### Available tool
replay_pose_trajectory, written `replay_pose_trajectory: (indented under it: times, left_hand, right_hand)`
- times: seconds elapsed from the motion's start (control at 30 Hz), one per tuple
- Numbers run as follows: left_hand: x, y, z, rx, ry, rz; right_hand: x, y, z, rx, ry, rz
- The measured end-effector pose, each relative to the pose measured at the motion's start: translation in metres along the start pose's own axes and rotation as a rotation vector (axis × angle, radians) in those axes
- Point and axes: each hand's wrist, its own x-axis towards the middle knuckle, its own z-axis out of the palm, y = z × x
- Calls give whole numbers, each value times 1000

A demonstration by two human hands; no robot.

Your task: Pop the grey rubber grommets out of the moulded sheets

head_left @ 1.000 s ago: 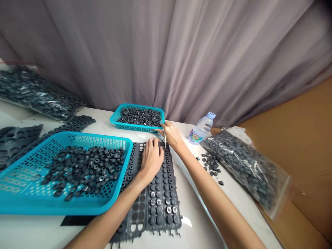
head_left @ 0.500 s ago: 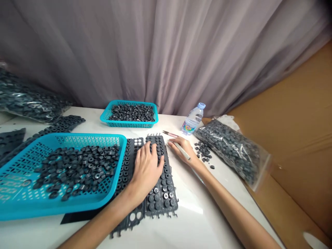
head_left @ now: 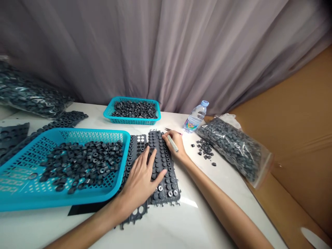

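My left hand point(head_left: 141, 174) lies with spread fingers over two dark grey rubbery mats. Its fingertips rest near the seam between the right mat point(head_left: 169, 180), set with rows of round plugs, and the left mat point(head_left: 136, 214), which has some white holes showing. My right hand point(head_left: 175, 143) is closed around a pale grey pen-shaped tool point(head_left: 172, 143); its tip is hidden by the fingers. Those fingers are at the upper right edge of the right mat. Just behind lies a thin dark-tipped tool point(head_left: 169, 130), partly hidden by the hand.
A large blue basket point(head_left: 126, 152) of small black rings stands left, a smaller blue basket point(head_left: 158, 119) behind. To the right are a water bottle point(head_left: 194, 117), loose black pieces point(head_left: 206, 150) and a filled plastic bag point(head_left: 233, 148). Another bag point(head_left: 28, 93) lies far left.
My right hand has moved left, from the bare table to the right mat's edge, with the pale tool. My left hand has slid nearer to me along the mats. The view has shifted slightly.
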Motion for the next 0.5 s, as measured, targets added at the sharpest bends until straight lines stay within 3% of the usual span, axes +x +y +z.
replay_pose_trajectory:
  times: [0.13,0.3,0.4,0.5]
  left_hand:
    - [-7,-4,-4,42,-26,57]
    - [-10,-9,-6,43,-51,98]
    - [-9,-8,-9,12,-34,94]
    - [-4,-1,-15,-29,-35,140]
  right_hand:
    - [6,2,9,-37,83,31]
    - [9,-5,10,-56,87,10]
    - [1,-10,-9,-44,65,-19]
    - [-24,-15,-43,35,12,-113]
